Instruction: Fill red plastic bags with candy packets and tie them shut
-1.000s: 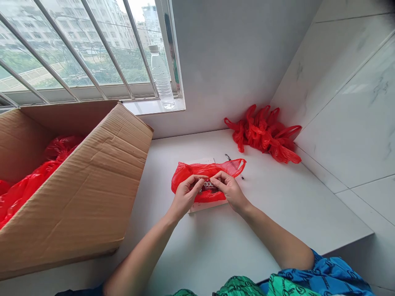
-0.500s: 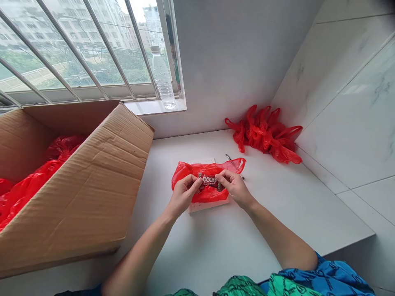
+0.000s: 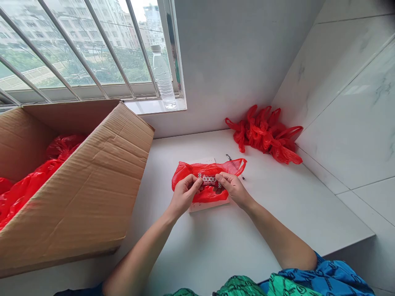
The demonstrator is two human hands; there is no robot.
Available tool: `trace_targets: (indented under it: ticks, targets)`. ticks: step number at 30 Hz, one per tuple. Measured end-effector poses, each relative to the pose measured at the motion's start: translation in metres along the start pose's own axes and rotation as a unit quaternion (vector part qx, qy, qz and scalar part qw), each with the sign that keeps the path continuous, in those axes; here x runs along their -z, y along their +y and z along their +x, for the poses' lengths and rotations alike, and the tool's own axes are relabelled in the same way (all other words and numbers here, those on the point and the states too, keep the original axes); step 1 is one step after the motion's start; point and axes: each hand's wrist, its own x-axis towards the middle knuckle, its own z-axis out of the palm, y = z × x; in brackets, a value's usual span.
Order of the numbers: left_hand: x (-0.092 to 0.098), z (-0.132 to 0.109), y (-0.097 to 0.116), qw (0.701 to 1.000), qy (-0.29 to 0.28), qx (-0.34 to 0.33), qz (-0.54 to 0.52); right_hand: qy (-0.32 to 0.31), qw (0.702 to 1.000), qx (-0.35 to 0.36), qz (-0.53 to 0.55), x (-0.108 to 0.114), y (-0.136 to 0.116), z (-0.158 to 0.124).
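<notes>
Between my two hands is a small dark red strip (image 3: 210, 181) with white printed characters and dotted ends; whether it is a label or a packet I cannot tell. My left hand (image 3: 185, 191) pinches its left end between thumb and fingers. The right end is pinched by my right hand (image 3: 235, 190). Just beneath lies a red plastic bag (image 3: 184, 171), spread flat with one handle loop toward the right. Under the bag, a pale printed pad or box (image 3: 197, 207) shows at its front edge.
A large open cardboard box (image 3: 101, 181) with red plastic bags (image 3: 40, 176) inside stands at left. Several red bags (image 3: 265, 133) are heaped at the back right. A pen-like object (image 3: 228, 157) pokes out behind the flat bag. A clear bottle (image 3: 163, 78) stands on the windowsill.
The strip has tilted slightly between my fingers, so its printed face shows a little flatter. Both hands stay in almost the same place.
</notes>
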Motion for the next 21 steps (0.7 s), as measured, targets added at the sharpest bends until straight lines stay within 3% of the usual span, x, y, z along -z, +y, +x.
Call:
trace_targets:
  ticks: [5,10,16,21]
  targets:
    - [-0.0005,-0.0010,0.0038,1.000,0.002,-0.013,0.027,0.007,1.000,0.005,-0.019,-0.0006,0.0040,0.0000]
    - [0.0006,-0.0020,0.0051,0.998,-0.034,-0.013,0.043,0.016,1.000,0.011,-0.023,0.0002,0.0011,0.0000]
    - [0.0004,-0.0028,0.0000,0.997,-0.065,-0.031,0.039,-0.033,0.999,-0.013,0.026,-0.0010,-0.0003,-0.0015]
    - [0.0011,-0.0024,-0.0024,0.996,-0.064,-0.044,0.047,-0.037,0.998,-0.031,0.045,-0.0030,0.0019,-0.0013]
